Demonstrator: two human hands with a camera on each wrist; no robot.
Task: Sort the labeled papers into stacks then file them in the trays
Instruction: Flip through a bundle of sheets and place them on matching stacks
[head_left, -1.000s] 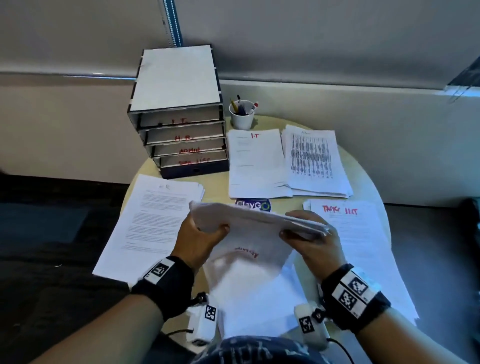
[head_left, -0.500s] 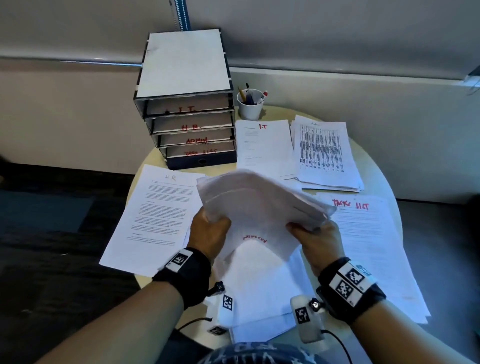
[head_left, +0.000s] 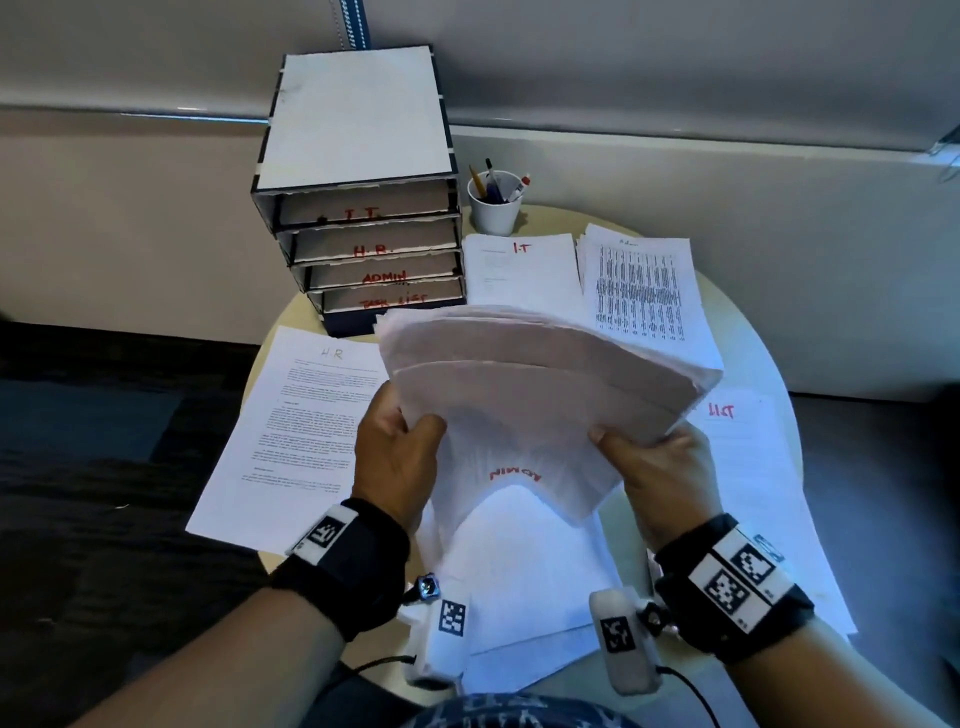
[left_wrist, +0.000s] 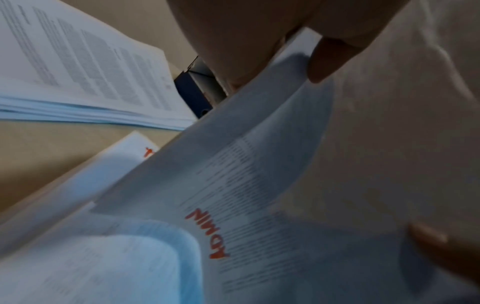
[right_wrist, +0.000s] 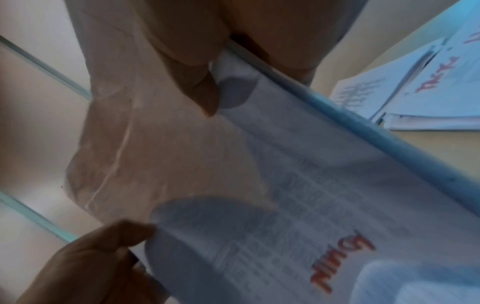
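A thick stack of white ADMIN papers (head_left: 540, 384) is held up over the round table (head_left: 737, 312), bowed, its red label hanging toward me. My left hand (head_left: 397, 441) grips its left edge and my right hand (head_left: 657, 457) grips its right edge. Both wrist views show the thumbs pinching the ADMIN papers (left_wrist: 233, 185) (right_wrist: 311, 205). The tray unit (head_left: 358, 197) stands at the back left with slots marked I.T., H.R., ADMIN and TASK LIST. The H.R. stack (head_left: 306, 426), I.T. stack (head_left: 519, 270), a table-print stack (head_left: 644, 296) and the TASK LIST stack (head_left: 753, 493) lie on the table.
A white cup of pens (head_left: 493, 202) stands right of the tray unit. More white sheets (head_left: 519, 582) lie under the raised stack at the table's near edge. A wall ledge (head_left: 675, 145) runs behind; dark floor (head_left: 104, 415) lies to the left.
Both hands have lifted the ADMIN stack higher and farther from me, tipping its far edge up toward the tray unit. The other stacks have not moved.
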